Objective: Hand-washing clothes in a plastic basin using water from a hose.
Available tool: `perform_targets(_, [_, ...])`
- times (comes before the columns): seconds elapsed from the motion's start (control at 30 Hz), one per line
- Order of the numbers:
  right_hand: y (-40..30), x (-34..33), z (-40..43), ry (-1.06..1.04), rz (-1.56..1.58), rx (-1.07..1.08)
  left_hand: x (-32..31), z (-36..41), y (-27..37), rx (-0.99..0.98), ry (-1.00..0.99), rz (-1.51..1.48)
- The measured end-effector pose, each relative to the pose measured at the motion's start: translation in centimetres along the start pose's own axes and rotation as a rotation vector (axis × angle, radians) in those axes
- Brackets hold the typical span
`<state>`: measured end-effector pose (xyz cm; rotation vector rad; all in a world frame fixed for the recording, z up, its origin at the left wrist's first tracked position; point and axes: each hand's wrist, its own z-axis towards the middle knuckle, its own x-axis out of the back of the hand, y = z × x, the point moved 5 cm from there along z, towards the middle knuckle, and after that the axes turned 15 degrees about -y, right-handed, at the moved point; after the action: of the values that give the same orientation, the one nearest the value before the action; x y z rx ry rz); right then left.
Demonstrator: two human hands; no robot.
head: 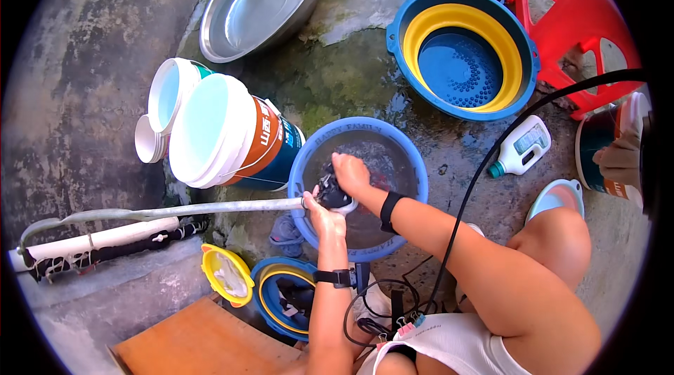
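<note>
Over the blue plastic basin of murky water, both hands work close together on a wet dark item with white parts. It looks like fabric, but its exact kind is hard to make out. My left hand supports it from below, palm up, with the thumb along its side. Curled into a loose fist, my right hand grips its upper end, though the fingertips are hidden. A pale hose comes in from the left and ends at the basin's rim, beside my left hand.
Left stand white-lidded paint buckets; beyond lies a metal basin. A blue-yellow collapsible basin, red plastic chair and white bottle are right. A black cable crosses my right arm. A smaller basin holds dark cloth.
</note>
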<state>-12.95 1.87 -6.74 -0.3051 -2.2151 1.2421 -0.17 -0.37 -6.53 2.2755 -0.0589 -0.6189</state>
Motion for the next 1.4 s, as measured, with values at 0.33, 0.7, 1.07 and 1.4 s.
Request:
perform_targets(0.33, [5.4, -2.2, 0.6, -0.522, -1.017, 0.114, 0.4, -1.2, 1.2, 0.143, 0.126, 0.248])
perform_targets(0.7, [7.0, -2.4, 1.0, -0.354, -0.603, -0.195, 0.6, -0.8, 0.2, 0.183, 0.070, 0.167])
perform_targets(1.07, [-4.6, -1.1, -6.4, -0.471, 0.156, 0.494, 3.9, 2.1, 0.7, 0.098, -0.195, 0.013])
perform_targets(1.4, [-5.9, 2.1, -10.1, -0.341, -0.181, 0.463, -7.8, -4.4, 3.2, -0.361, -0.434, 0.569])
